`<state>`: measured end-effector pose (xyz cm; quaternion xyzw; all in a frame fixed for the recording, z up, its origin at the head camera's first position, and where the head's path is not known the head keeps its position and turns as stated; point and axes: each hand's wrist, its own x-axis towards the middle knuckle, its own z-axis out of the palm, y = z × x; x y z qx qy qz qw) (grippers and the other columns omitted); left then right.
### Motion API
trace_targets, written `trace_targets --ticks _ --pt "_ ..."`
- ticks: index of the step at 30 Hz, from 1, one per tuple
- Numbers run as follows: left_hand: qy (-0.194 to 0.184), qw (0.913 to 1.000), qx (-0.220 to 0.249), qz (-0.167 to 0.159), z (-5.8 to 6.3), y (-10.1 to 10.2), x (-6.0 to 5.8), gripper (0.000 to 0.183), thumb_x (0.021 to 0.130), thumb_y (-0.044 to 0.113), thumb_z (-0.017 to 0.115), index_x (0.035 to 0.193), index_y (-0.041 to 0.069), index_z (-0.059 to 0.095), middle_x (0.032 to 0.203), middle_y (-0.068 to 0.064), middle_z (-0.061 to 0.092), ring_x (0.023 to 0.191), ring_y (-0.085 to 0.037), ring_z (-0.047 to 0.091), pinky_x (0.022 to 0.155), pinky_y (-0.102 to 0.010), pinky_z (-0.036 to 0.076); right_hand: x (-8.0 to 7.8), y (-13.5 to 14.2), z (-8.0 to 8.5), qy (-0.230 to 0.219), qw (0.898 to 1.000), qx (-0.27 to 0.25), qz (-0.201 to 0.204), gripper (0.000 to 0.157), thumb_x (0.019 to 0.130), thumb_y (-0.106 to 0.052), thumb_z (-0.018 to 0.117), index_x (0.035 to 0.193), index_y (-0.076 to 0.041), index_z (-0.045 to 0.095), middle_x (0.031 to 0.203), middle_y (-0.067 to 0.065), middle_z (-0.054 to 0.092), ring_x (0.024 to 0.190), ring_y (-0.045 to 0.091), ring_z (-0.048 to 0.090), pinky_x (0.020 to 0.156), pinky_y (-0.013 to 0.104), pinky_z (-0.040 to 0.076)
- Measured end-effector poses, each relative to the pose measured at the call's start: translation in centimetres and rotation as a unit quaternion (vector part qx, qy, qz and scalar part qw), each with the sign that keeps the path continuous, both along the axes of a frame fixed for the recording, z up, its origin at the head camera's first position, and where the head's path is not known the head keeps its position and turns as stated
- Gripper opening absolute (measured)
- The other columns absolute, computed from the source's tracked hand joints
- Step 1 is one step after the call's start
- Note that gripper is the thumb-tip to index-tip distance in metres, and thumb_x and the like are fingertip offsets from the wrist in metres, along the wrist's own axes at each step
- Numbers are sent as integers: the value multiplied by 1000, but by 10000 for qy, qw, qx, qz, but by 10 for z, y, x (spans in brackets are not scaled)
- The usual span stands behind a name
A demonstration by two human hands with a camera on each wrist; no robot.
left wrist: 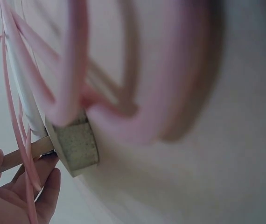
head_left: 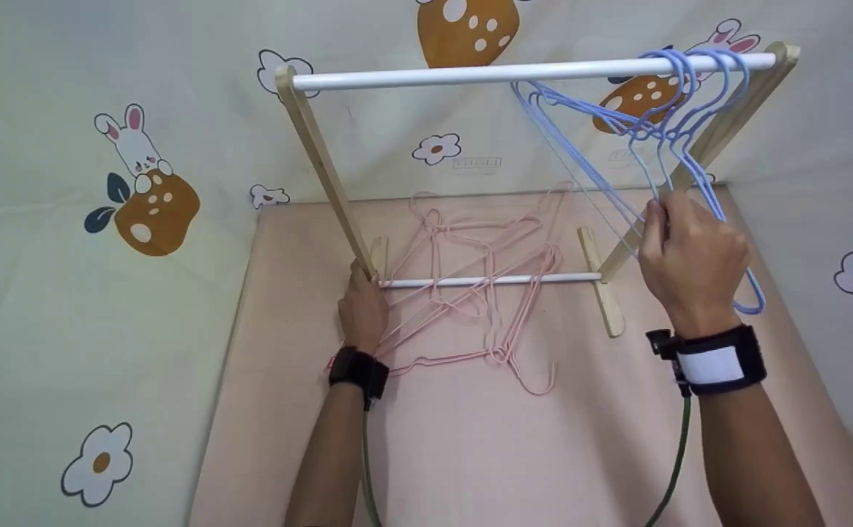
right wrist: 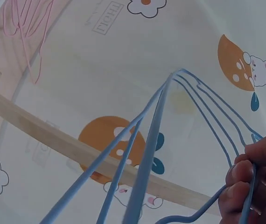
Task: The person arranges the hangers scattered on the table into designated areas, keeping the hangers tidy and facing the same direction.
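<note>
Garment rack [head_left: 470, 75], one: two wooden uprights [head_left: 332, 183], two white rails, two wooden feet [head_left: 608, 307], standing on pink surface [head_left: 463, 454]. Blue hangers [head_left: 664, 135], perhaps three or four, overlap hindering count: hooked on top rail, right end. Pink hangers [head_left: 499, 355], several, tangled around lower rail. Hands, two, apart: left hand [head_left: 364, 311] clamped on left upright's base; right hand [head_left: 693, 256] curled around blue hangers.

Boxed lettering [right wrist: 108, 17] on the patterned wall covering [head_left: 367, 139] seems to read "THOLI"; letters uncertain. Second boxed mark [head_left: 624, 155], farther right, is too faint to read.
</note>
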<state>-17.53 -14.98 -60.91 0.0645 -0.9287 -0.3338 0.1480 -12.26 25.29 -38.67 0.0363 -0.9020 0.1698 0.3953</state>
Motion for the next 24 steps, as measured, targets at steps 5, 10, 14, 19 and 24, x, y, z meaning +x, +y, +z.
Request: trace_targets --ticks 5,10,14,19,24 --pt "15 10000 -22 41 0 0 -1 40 112 8 57 147 -6 46 118 -29 71 93 -52 74 73 -65 58 -1 4 2 16 9999 -41 -116 30 108 -20 59 87 2 64 67 18 59 51 40 51 47 51 30" --pt "33 10000 17 24 0 0 -2 37 111 8 57 144 -5 47 115 -28 71 93 -52 74 73 -65 58 1 7 0 28 9996 -160 -249 32 108 -23 61 91 3 67 73 19 60 57 42 55 52 55 34" --pt "62 10000 9 30 1 0 -1 39 111 7 57 146 -5 46 117 -28 71 92 -52 75 73 -65 59 1 10 -1 57 9993 -155 -326 35 108 -25 61 93 5 68 76 20 63 61 43 56 54 54 34" --pt "83 9999 -70 21 1 0 -1 41 109 6 57 147 -6 46 118 -29 71 91 -54 75 73 -66 59 2 11 0 68 9993 -133 -347 36 107 -26 61 93 5 68 81 22 66 67 45 59 56 56 36" --pt "128 9999 -110 -16 0 0 0 40 109 5 57 145 -7 47 118 -29 71 92 -53 74 74 -66 58 4 11 3 91 9992 -115 -362 36 107 -27 60 94 6 69 82 23 67 70 46 60 59 60 40"
